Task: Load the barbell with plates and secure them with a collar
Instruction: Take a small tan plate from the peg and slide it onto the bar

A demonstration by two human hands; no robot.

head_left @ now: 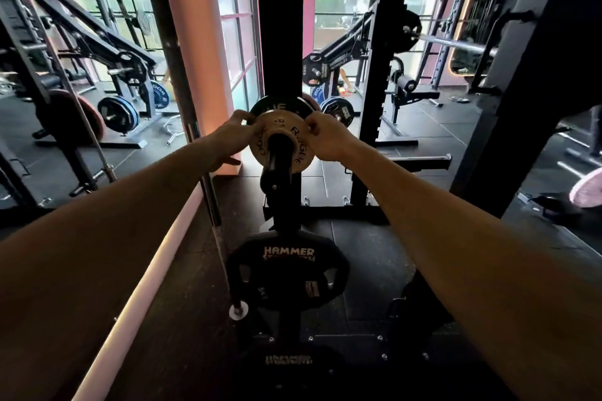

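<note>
The black barbell sleeve (277,158) points straight at me in the middle of the view. A small pale plate (298,146) with ROGUE lettering sits on it, in front of a larger dark plate (277,106). My left hand (233,132) grips the pale plate's left rim and my right hand (324,137) grips its right rim. I see no collar on the sleeve.
A black Hammer Strength plate (286,270) hangs on a storage peg below the sleeve. Black rack uprights (278,26) stand behind. A pink pillar (192,42) is at left, and other machines with loaded plates (119,112) stand beyond on the rubber floor.
</note>
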